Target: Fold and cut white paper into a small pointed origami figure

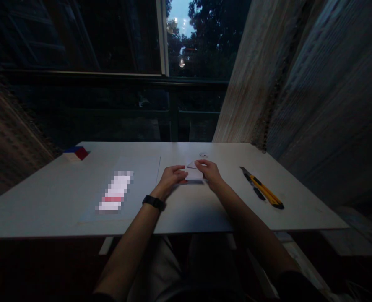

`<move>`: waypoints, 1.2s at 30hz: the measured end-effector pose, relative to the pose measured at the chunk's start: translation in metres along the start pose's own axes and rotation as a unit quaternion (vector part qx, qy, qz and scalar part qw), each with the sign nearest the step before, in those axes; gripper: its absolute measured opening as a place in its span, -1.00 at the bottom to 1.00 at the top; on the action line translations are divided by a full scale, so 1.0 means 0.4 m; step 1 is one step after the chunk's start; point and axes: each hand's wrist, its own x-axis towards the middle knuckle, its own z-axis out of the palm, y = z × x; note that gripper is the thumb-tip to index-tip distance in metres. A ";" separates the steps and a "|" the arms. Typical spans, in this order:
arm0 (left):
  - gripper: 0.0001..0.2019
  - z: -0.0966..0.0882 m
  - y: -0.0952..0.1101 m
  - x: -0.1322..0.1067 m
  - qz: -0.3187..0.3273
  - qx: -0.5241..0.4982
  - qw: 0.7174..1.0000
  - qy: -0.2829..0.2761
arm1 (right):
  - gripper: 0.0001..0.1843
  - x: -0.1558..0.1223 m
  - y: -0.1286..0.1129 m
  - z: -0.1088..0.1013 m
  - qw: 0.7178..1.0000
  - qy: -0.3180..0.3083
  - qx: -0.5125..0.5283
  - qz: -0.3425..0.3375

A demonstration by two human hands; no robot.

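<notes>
A small folded piece of white paper [193, 173] lies on the white table [204, 209] in front of me. My left hand [170, 178], with a dark watch on its wrist, pinches the paper's left edge. My right hand [208, 173] presses its fingers down on the paper's right side and top. One corner of the paper sticks up between the two hands. A tiny scrap of paper [204, 154] lies just beyond the hands.
A yellow and black utility knife [266, 193] lies beside a dark pen [254, 188] to the right. A blurred white and red item [115, 191] rests on a larger sheet at left. A red-blue-white block [75, 153] sits at the far left corner. Curtains hang at right.
</notes>
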 end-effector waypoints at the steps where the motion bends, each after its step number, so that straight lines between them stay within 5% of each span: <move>1: -0.57 0.001 -0.002 0.000 -0.002 0.000 1.000 0.009 | -0.48 -0.001 -0.003 -0.001 1.000 -0.003 -0.001 0.003; 6: -0.66 -0.002 -0.003 0.004 0.002 -0.006 0.999 0.048 | -0.28 -0.013 -0.012 -0.002 0.997 -0.079 0.011 0.006; 13: -0.67 -0.007 -0.007 0.011 0.014 0.025 0.998 0.056 | -0.58 0.000 0.003 0.004 0.999 0.011 0.035 -0.005; 25: -0.56 -0.008 -0.003 0.012 0.034 -0.022 0.995 0.090 | -0.64 -0.002 0.002 -0.005 0.992 -0.062 0.075 0.075; 30: -0.62 -0.014 -0.006 0.025 0.085 -0.008 0.985 0.152 | -0.51 -0.020 -0.008 0.003 0.988 -0.121 0.014 0.098; 36: -0.68 -0.012 -0.006 0.024 0.094 -0.014 0.986 0.136 | -0.41 -0.018 0.004 0.004 0.991 -0.120 0.027 0.049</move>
